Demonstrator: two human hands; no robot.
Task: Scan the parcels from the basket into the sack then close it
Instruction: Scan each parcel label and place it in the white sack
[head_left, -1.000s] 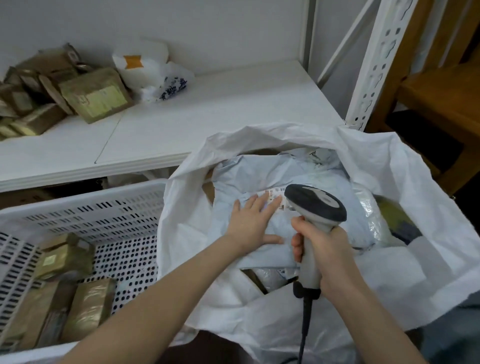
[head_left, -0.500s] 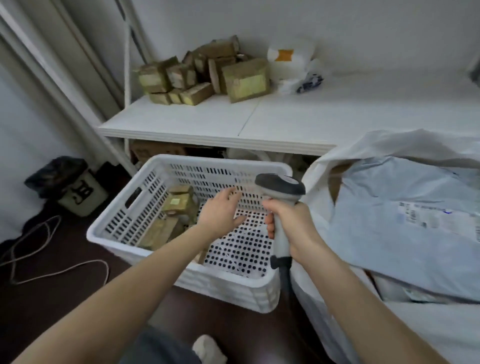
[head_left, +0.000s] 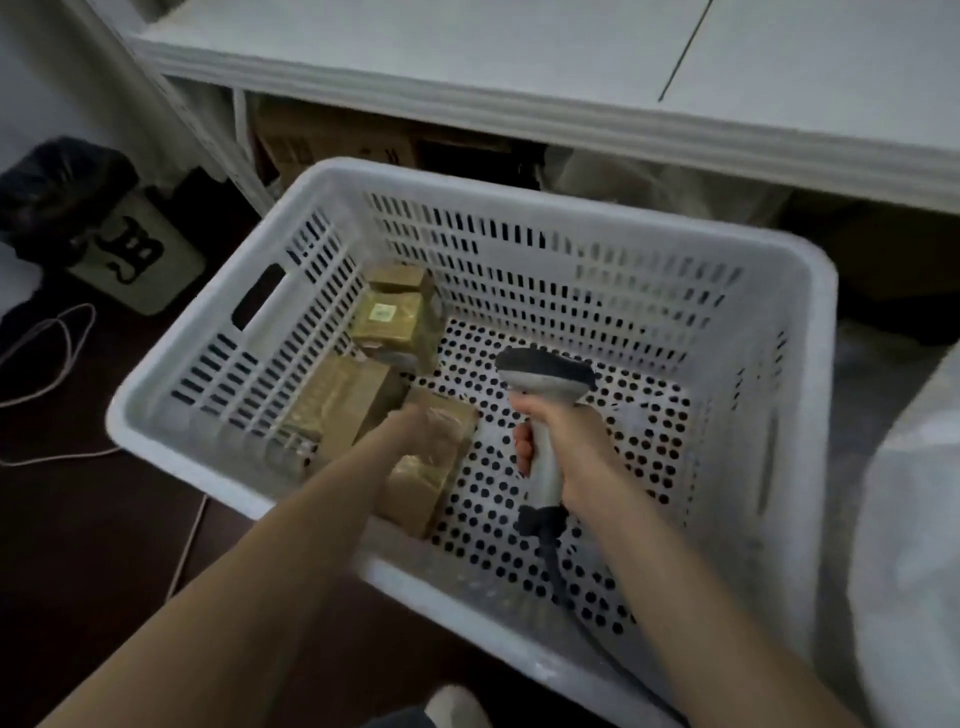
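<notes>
A white perforated basket (head_left: 519, 192) stands on the dark floor and holds several brown taped parcels along its left side. My left hand (head_left: 426, 428) is down inside it, blurred, resting on the nearest parcel (head_left: 421, 493); its grip is unclear. A longer parcel (head_left: 337, 405) lies to the left, and a labelled parcel (head_left: 389, 322) sits behind it. My right hand (head_left: 571, 452) grips a grey barcode scanner (head_left: 545, 374) upright over the basket's bare middle, its cable hanging down. The white sack (head_left: 909, 519) shows at the right edge.
A white shelf top (head_left: 519, 52) runs across the back, with a cardboard box (head_left: 322, 140) under it. A bin with a black bag (head_left: 78, 208) stands at far left, and thin cables (head_left: 52, 338) lie on the floor.
My view swung from the sack to the basket and came closer. My left hand left the grey parcel in the sack and dropped onto a brown parcel. The scanner came along in my right hand.
</notes>
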